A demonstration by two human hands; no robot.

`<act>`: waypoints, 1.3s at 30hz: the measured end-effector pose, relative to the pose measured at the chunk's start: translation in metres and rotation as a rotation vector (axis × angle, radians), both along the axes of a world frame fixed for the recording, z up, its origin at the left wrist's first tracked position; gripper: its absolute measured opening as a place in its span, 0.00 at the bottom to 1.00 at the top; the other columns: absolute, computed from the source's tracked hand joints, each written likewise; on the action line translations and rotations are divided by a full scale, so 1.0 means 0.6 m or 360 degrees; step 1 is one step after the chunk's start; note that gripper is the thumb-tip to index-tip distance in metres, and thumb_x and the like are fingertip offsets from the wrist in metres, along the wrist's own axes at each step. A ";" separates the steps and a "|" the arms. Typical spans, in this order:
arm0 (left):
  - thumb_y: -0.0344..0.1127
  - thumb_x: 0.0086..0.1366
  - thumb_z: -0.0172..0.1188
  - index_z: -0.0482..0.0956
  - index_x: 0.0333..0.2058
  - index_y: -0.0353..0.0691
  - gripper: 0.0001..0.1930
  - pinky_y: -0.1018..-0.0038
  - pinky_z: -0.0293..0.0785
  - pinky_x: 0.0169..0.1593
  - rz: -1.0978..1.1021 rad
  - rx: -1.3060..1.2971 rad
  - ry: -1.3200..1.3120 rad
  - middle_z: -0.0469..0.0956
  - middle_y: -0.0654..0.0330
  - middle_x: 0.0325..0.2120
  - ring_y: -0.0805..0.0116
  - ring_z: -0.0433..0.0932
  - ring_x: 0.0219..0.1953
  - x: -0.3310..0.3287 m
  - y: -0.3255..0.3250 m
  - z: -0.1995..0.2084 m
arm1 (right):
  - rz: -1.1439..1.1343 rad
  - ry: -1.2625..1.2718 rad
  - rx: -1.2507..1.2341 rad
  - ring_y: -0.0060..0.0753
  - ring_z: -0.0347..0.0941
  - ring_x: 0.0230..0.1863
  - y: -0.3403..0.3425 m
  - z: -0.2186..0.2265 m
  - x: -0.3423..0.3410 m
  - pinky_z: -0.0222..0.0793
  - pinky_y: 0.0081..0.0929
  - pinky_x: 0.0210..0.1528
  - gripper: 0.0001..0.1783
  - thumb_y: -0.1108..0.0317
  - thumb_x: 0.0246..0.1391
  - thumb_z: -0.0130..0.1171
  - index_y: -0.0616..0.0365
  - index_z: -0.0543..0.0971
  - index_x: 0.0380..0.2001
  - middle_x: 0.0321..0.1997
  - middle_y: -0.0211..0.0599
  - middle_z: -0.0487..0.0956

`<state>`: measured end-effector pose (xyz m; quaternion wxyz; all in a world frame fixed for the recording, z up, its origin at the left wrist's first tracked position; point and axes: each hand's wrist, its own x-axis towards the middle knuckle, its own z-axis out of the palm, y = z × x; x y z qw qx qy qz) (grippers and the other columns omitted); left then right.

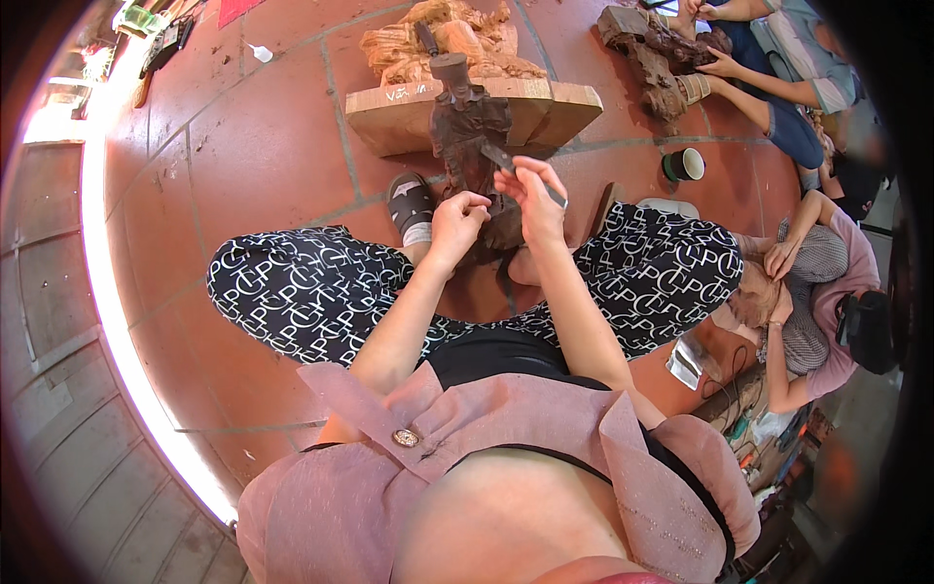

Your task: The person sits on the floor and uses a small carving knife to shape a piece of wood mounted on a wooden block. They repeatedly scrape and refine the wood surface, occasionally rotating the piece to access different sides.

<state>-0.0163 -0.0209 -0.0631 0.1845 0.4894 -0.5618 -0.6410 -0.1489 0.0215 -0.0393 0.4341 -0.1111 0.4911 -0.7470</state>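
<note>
So the dark carved figure is right in front of you, standing between your feet with its lower end by your hands, and the wooden block sits behind it; can't tell from this angle if the two touch. Looks like dense, dark wood to me, so I'd expect it stiff and fairly heavy for its size, zero give when you press. The surface has a bit of sheen on the folds, so maybe slightly slick, but the carved ridges should give your fingers something to bite on. I'd treat the thin bit sticking up at the top as the fragile part and not lift by it; the thick middle or the chunky base seems a way better hold. Your left hand is curled in with its fingers bunched beside the lower part, and I can't tell if it's actually pinching anything or touching the wood. Your right hand is closed around a slim dark tool, one end poking out over the figure. Further out, there's a pale orange carving on the block, and a dark green cup on the tiled floor off to your right.
</note>
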 end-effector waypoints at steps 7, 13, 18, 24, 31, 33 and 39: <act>0.46 0.68 0.48 0.74 0.39 0.37 0.16 0.78 0.72 0.34 -0.0021 0.0808 0.0797 0.76 0.63 0.32 0.76 0.73 0.30 0.003 0.021 0.093 | 0.0308 0.1301 0.0208 0.26 0.72 0.45 0.086 0.078 0.035 0.69 0.24 0.48 0.19 0.77 0.50 0.54 0.61 0.73 0.48 0.43 0.38 0.77; 0.42 0.69 0.47 0.71 0.34 0.39 0.12 0.70 0.77 0.39 0.0032 0.0969 0.0996 0.78 0.56 0.31 0.69 0.78 0.31 0.017 0.018 0.083 | 0.0616 0.1194 0.0057 0.32 0.71 0.51 0.108 0.078 0.028 0.70 0.27 0.49 0.28 0.77 0.53 0.50 0.59 0.64 0.60 0.51 0.46 0.74; 0.41 0.69 0.48 0.70 0.35 0.40 0.10 0.79 0.75 0.25 -0.0025 0.0684 0.0670 0.75 0.61 0.25 0.74 0.77 0.23 0.016 0.013 0.086 | 0.0631 0.0598 0.0376 0.23 0.74 0.34 0.043 0.055 0.007 0.71 0.21 0.37 0.15 0.68 0.57 0.51 0.64 0.75 0.46 0.35 0.36 0.79; 0.36 0.67 0.50 0.68 0.39 0.37 0.09 0.80 0.74 0.21 -0.0035 0.0575 0.0638 0.75 0.61 0.27 0.74 0.76 0.22 -0.009 0.009 0.110 | 0.0582 0.0667 0.0521 0.13 0.64 0.19 -0.023 0.023 -0.007 0.62 0.16 0.22 0.11 0.63 0.55 0.54 0.60 0.78 0.30 0.16 0.24 0.71; 0.29 0.65 0.47 0.68 0.39 0.33 0.07 0.78 0.75 0.17 0.0008 0.0350 0.0612 0.76 0.57 0.27 0.70 0.77 0.21 -0.044 -0.003 0.080 | 0.0600 0.0953 0.0654 0.17 0.62 0.20 -0.051 -0.012 -0.024 0.61 0.27 0.23 0.16 0.58 0.53 0.55 0.61 0.78 0.24 0.15 0.28 0.70; 0.28 0.65 0.47 0.68 0.37 0.34 0.05 0.78 0.75 0.17 0.0001 0.0492 0.0598 0.75 0.57 0.24 0.71 0.76 0.19 -0.042 -0.001 0.080 | 0.0633 0.0876 0.0697 0.14 0.60 0.16 -0.043 -0.015 -0.024 0.56 0.21 0.17 0.14 0.60 0.56 0.54 0.59 0.77 0.24 0.15 0.24 0.69; 0.27 0.62 0.51 0.68 0.32 0.32 0.04 0.75 0.74 0.16 0.0147 0.0167 0.0605 0.75 0.56 0.22 0.70 0.76 0.19 -0.045 0.004 0.083 | 0.0623 0.0756 0.0534 0.13 0.61 0.21 -0.059 0.039 -0.012 0.59 0.21 0.21 0.15 0.61 0.56 0.54 0.61 0.77 0.23 0.17 0.22 0.69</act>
